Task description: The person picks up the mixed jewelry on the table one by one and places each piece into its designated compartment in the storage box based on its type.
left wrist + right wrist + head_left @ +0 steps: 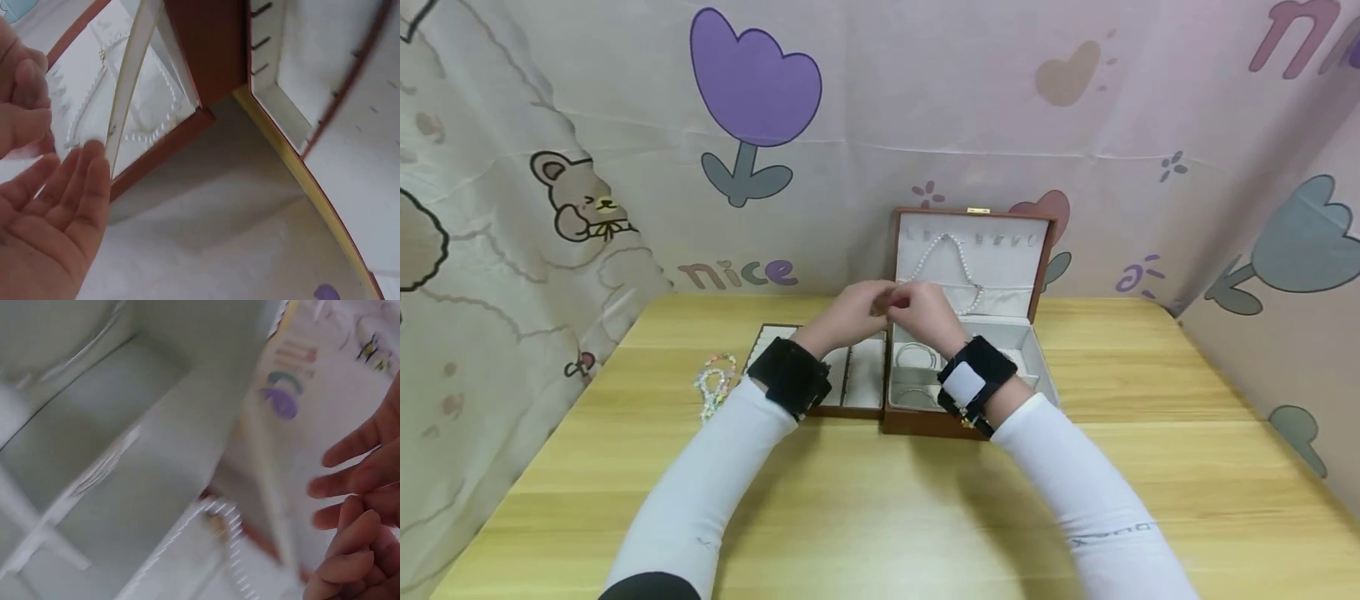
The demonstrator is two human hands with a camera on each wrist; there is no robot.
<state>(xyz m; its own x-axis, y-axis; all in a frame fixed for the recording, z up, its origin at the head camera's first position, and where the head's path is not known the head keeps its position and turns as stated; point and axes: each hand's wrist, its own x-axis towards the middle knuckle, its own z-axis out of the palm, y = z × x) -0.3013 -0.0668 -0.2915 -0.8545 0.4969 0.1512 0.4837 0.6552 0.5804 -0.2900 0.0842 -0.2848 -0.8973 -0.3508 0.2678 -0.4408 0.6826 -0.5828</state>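
Near the jewelry box [917, 423], the left hand [853, 312] extends loose fingers [93, 194] toward the curled right hand [928, 315]; whether that grip holds anything, I cannot tell. A pearl necklace [967, 267] hangs inside the lid [1015, 262].

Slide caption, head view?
Left hand and right hand close together by a jewelry box, pearl necklace on its raised lid.

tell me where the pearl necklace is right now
In the head view, the pearl necklace is right of centre, against the inside of the raised lid of the brown box, just beyond the right hand.
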